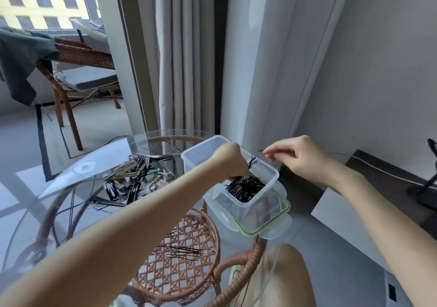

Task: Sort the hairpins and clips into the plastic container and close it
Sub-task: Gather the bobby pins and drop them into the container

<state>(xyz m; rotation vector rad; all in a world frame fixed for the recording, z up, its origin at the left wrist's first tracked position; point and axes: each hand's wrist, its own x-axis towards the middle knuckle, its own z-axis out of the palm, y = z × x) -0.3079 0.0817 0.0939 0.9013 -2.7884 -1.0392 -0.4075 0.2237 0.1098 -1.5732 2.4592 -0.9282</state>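
A clear plastic container (pixel 203 150) stands on its green-rimmed lid (pixel 272 224) at the right edge of the round glass table (pixel 94 164). A heap of black hairpins (pixel 248 187) lies inside it. My left hand (pixel 233 162) reaches down into the container and pinches a bunch of black hairpins, some sticking up past my fingers. Just right of the container's rim, my right hand (pixel 295 157) hovers with its fingers loosely curled and pinches a thin hairpin. A pile of metal and coloured clips (pixel 132 179) lies on the glass to the left. Loose hairpins (pixel 184 251) lie near the front.
The table has a rattan frame and a woven lower shelf (pixel 179 259). My knee (pixel 283 278) is under its right edge. A curtain (pixel 184 53) and white wall stand behind. A rattan chair (pixel 78 74) is at the back left, and a dark bench (pixel 390 179) at the right.
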